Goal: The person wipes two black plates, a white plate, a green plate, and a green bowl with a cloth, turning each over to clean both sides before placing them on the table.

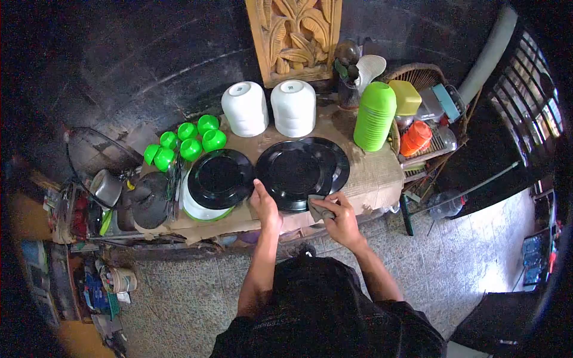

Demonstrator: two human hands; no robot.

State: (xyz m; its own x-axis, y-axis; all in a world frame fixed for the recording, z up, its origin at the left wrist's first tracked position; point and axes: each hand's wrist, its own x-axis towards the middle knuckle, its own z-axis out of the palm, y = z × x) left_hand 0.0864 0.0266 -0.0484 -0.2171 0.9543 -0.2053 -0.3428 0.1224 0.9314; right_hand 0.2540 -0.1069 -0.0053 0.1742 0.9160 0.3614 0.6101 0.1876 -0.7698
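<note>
Two stacks of black plates lie close together on the cardboard-covered table [370, 185]; the nearer large black plate [292, 173] overlaps another behind it on the right. My left hand [265, 207] is at that plate's left edge, thumb up along the rim, the other fingers mostly hidden. My right hand [341, 222] pinches a grey cloth [320, 210] against the plate's front right rim. Left of my left hand, a smaller black plate [221, 178] rests over a white plate with a green rim [197, 209].
White bowl stacks [244, 110] stand upside down at the back. Several green cups [190, 149] sit at the left, near a grey pot [106, 188]. A tall lime-green stack [375, 116] stands at the right beside a wicker rack [418, 73] with containers. A carved wooden panel [298, 42] leans behind.
</note>
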